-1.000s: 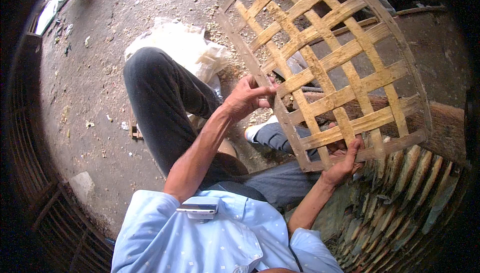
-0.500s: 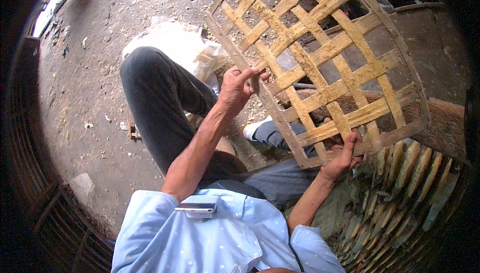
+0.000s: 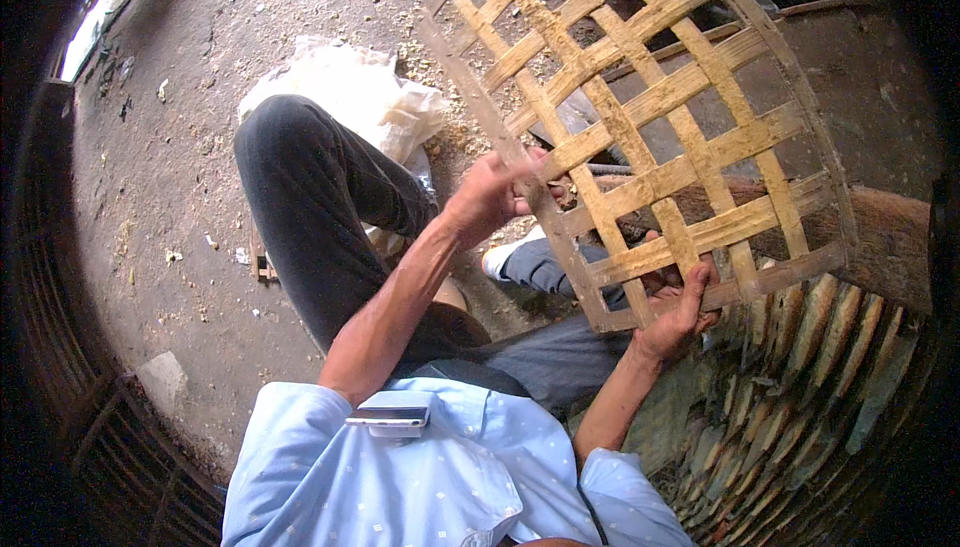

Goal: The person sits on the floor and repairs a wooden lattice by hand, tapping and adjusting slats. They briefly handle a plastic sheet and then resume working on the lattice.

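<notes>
A woven lattice panel of flat, bamboo-like strips in a thin wooden frame is held up at a tilt, right of centre. My left hand is closed at the frame's left rail, its fingertips partly behind the rail and slightly blurred. At the near edge, my right hand grips the bottom rail. Its thumb lies on the front, and its fingers go behind, showing in part through the gaps. The strips look yellowish with brown stains, and the frame is greyer.
Crumpled whitish sheeting lies on the debris-strewn floor beyond my bent knee. A rough log runs behind the panel. Stacked split slats stand at the lower right. A dark slatted structure curves along the left. A phone-like device rests against my shirt.
My left hand has slid a little down the left rail, toward me. The panel has shifted only slightly, and my right hand keeps its grip in nearly the same place.
</notes>
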`<action>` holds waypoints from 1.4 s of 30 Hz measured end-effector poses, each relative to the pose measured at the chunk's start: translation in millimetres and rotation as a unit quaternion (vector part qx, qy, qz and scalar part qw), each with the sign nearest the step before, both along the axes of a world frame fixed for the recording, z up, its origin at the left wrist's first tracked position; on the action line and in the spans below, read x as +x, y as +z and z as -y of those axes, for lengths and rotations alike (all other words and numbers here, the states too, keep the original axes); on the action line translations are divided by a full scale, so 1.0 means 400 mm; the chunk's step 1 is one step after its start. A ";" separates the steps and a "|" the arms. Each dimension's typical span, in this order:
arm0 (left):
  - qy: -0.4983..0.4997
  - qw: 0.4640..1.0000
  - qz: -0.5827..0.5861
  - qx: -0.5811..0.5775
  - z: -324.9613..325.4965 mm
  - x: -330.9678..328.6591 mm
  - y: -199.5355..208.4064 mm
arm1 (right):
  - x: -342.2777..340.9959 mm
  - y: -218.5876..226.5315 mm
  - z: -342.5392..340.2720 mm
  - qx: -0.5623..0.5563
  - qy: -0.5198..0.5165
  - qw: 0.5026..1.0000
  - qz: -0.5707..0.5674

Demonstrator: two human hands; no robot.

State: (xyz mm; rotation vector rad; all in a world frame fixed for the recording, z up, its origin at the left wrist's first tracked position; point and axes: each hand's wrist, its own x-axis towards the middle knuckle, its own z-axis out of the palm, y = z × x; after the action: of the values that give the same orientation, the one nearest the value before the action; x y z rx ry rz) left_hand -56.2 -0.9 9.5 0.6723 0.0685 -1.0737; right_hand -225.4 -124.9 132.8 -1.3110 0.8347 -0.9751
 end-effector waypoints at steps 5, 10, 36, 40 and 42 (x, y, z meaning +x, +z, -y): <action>-0.046 0.996 0.072 -0.015 0.011 -0.003 -0.048 | 0.008 0.023 -0.004 0.001 0.035 0.999 -0.018; 0.053 0.991 -0.101 -0.070 0.014 -0.006 0.035 | 0.013 0.020 -0.023 -0.019 0.027 0.999 -0.017; -0.163 0.979 0.120 -0.011 0.019 -0.106 -0.001 | 0.016 -0.014 -0.018 -0.035 -0.004 0.999 0.001; -0.154 0.984 0.085 0.025 0.024 -0.106 0.028 | 0.020 -0.008 -0.022 -0.056 0.016 0.998 -0.022; -0.127 0.989 0.079 0.012 0.026 -0.118 0.031 | 0.023 -0.007 -0.022 -0.062 0.020 0.998 -0.019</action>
State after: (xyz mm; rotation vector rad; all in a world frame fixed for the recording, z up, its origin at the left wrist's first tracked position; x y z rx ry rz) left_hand -103.4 -11.2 21.9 0.8012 -0.1444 -1.2614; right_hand -216.1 -116.1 130.1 -1.4511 0.7843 -0.9866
